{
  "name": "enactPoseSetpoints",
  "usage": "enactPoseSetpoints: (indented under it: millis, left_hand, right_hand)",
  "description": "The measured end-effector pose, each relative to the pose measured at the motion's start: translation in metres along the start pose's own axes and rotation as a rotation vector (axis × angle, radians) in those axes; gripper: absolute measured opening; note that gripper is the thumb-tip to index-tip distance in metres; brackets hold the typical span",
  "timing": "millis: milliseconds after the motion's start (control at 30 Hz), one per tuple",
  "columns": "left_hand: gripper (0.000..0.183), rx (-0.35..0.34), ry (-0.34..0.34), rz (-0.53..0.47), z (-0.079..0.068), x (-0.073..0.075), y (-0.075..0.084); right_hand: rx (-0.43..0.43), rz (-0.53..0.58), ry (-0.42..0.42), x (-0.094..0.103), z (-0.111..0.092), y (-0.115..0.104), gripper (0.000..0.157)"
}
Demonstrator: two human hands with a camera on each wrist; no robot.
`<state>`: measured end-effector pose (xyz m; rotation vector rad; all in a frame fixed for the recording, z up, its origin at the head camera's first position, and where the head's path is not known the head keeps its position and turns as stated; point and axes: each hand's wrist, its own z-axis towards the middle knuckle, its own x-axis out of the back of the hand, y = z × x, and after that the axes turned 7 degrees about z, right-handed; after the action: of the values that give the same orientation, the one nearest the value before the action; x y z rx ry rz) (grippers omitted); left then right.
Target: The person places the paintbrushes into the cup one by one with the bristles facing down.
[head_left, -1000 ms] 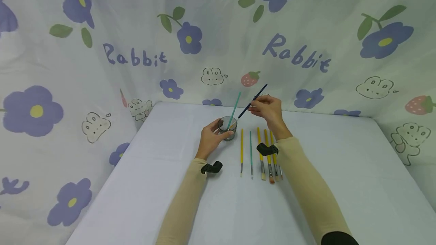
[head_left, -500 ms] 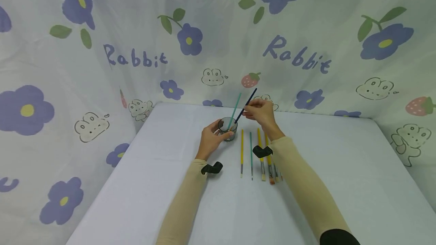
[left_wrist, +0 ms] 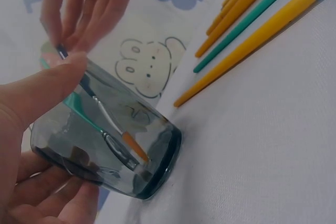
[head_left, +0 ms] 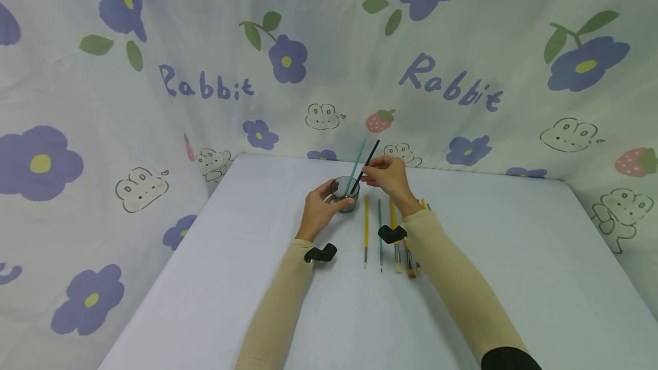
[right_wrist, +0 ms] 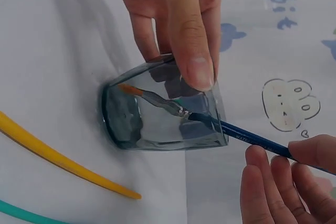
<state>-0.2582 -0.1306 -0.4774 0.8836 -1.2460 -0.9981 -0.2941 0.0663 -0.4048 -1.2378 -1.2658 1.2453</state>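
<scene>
A smoky glass cup stands on the white table, and my left hand grips it around the side, thumb near the rim. Inside it leans a teal-handled paintbrush, bristles down. My right hand pinches a dark blue paintbrush by its handle, between thumb and fingertips. The blue brush's orange bristles are inside the cup, close to its bottom, beside the teal brush's metal ferrule. In the head view the blue handle slants up and right out of the cup.
Right of the cup lie a yellow paintbrush and a teal paintbrush, handles pointing away. Further right are several more brushes, partly covered by the right forearm. A curtain printed with flowers and rabbits hangs behind the white table.
My right hand has moved left and down, lowering the blue paintbrush into the cup, its handle now steeper. The left hand stays on the cup.
</scene>
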Motion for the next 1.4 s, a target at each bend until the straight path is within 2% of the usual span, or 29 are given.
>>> enactPoseSetpoints:
  millis: [233,367,700,867,1067,1400]
  left_hand:
    - [0.083,0.011,-0.019,0.002,-0.001,0.000,0.000]
    - [0.084,0.000,-0.027,-0.002,0.000,0.001,-0.002]
    - [0.082,-0.014,0.014,0.016,-0.001,0.001,-0.003]
    - [0.082,-0.018,0.015,0.028,-0.001,-0.001,-0.002]
    - [0.081,-0.015,0.015,0.030,-0.002,-0.003,0.000]
    - [0.081,-0.021,0.021,0.025,-0.002,-0.002,-0.001]
  right_hand:
    - [0.014,-0.017,0.001,-0.001,-0.001,0.004,0.022]
    - [0.036,0.004,-0.012,0.000,-0.002,0.005,0.025]
    - [0.074,0.024,0.000,0.013,-0.013,-0.003,0.025]
    - [0.091,0.005,0.005,0.030,-0.021,-0.005,0.031]
    - [0.084,-0.038,0.044,0.059,-0.035,-0.003,0.032]
    - [0.128,-0.222,0.138,0.102,-0.052,0.006,0.030]
